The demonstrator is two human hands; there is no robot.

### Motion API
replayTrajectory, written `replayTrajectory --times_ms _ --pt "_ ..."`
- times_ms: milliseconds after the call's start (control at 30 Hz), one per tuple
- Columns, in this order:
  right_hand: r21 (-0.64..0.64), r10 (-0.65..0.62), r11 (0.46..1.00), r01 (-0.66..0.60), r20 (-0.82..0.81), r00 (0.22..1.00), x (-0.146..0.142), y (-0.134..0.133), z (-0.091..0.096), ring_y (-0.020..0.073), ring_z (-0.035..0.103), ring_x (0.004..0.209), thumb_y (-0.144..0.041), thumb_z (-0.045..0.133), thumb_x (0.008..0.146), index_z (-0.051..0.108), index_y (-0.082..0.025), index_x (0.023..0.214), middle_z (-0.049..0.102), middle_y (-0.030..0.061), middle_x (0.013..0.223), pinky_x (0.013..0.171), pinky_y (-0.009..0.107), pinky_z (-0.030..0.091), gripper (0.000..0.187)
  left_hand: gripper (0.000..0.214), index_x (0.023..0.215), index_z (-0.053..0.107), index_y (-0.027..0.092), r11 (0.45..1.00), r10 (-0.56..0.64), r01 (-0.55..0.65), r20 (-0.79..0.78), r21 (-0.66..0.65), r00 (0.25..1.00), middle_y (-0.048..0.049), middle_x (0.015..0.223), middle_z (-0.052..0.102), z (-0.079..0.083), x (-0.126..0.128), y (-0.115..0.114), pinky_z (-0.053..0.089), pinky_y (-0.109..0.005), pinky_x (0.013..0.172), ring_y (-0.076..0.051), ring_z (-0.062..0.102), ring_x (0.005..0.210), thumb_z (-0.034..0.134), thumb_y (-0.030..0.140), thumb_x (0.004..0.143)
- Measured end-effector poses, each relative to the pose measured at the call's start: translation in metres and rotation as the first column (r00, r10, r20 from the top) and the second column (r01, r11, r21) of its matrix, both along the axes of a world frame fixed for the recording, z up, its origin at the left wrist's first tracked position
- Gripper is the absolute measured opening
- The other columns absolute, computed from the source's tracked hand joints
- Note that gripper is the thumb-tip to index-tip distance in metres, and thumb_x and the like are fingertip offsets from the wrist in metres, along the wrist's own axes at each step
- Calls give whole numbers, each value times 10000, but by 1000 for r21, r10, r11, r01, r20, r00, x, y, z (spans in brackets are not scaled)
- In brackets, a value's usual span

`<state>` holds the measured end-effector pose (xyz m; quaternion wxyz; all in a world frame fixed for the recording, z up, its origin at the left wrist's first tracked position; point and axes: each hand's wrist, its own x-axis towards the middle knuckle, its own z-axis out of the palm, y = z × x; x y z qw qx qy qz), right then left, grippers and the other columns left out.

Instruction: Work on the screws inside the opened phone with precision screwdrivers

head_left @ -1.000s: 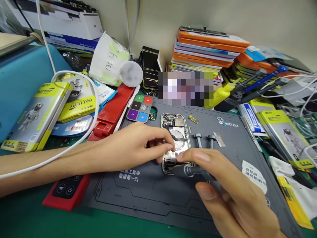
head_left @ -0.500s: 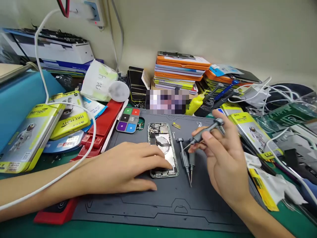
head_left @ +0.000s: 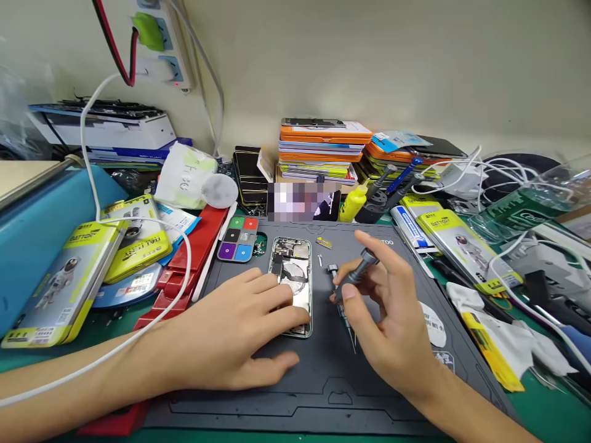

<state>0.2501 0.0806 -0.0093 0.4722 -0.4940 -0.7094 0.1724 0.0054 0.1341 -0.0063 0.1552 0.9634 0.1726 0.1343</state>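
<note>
An opened phone, its inner parts exposed, lies on the dark grey mat. My left hand rests across its left and lower part, fingers stretched out and thumb apart on the mat. In my right hand, a grey screwdriver is gripped between thumb and fingers, right of the phone; its tip is hidden. Beneath that hand lies another screwdriver, partly covered. Just above are a small silver piece and a small yellow piece.
A case with coloured squares sits at the mat's upper left. Battery packages crowd the left, with more packages on the right. A white cable crosses over my left forearm. A yellow bottle and a screwdriver holder stand behind.
My right hand has moved left and slightly down with the screwdriver, now covering more of the screwdrivers on the mat. The view has shifted a little. My left hand stays on the phone.
</note>
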Motion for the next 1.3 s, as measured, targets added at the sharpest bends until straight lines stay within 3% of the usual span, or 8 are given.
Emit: replayTrajectory --times_ms 100,200,367,467,633,767,1000,1300 --pt "41 -15 999 11 94 995 0 0 -1 168 656 811 -108 564 991 353 -258 1623 647 56 1028 733 356 590 682 471 1464 565 281 992 -6 13 -58 127 998 -56 1106 584 -3 0 0 362 -399 815 -247 518 910 594 504 1051" --pt "42 -34 999 29 120 992 -1 1 -1 163 655 819 -106 558 991 361 -252 1615 651 53 1029 749 355 577 671 454 1498 540 343 984 -16 33 -95 173 995 -55 1085 571 -4 -1 2 341 -395 800 -249 502 886 550 505 1075" --pt "45 -34 999 29 120 992 0 2 3 148 655 795 -97 547 990 352 -236 1613 648 31 970 694 314 553 667 322 1069 697 204 989 -30 28 11 142 999 -56 993 579 -4 -2 1 347 -382 815 -232 490 875 559 496 1073" --pt "37 -42 999 38 110 993 2 2 5 148 655 801 -106 554 994 356 -230 1612 647 35 974 681 301 555 661 440 754 610 165 965 26 -51 99 258 995 -49 833 566 -4 -2 -1 328 -388 770 -226 467 810 583 477 1063" --pt "83 -47 996 40 78 996 9 5 6 197 674 858 -126 595 992 391 -264 1610 634 66 1011 725 354 593 665 395 915 659 151 867 267 -257 37 428 963 -91 1002 654 -1 -2 -3 342 -474 863 -301 538 935 622 529 1023" --pt "162 -38 986 23 89 995 13 7 5 243 682 916 -107 644 959 344 -304 1645 630 92 1100 795 440 605 775 446 1152 629 155 889 368 -348 -13 299 930 -146 1364 594 -5 -3 -1 346 -547 971 -366 539 1142 614 577 1009" --pt "169 -3 986 1 15 1000 13 9 2 251 678 1011 -78 624 975 362 -313 1617 639 95 1133 918 472 586 732 194 1219 589 221 973 230 -229 28 -19 973 -85 1424 548 -3 -5 4 352 -463 1070 -269 507 1309 583 289 1038" --pt "152 190 969 -195 48 981 3 1 -9 186 675 1102 51 581 951 303 -269 1641 632 112 1231 932 368 603 810 205 1201 668 241 997 77 -76 19 -22 997 -70 1378 579 -1 -3 2 354 -475 1074 -277 506 1305 585 232 1014"
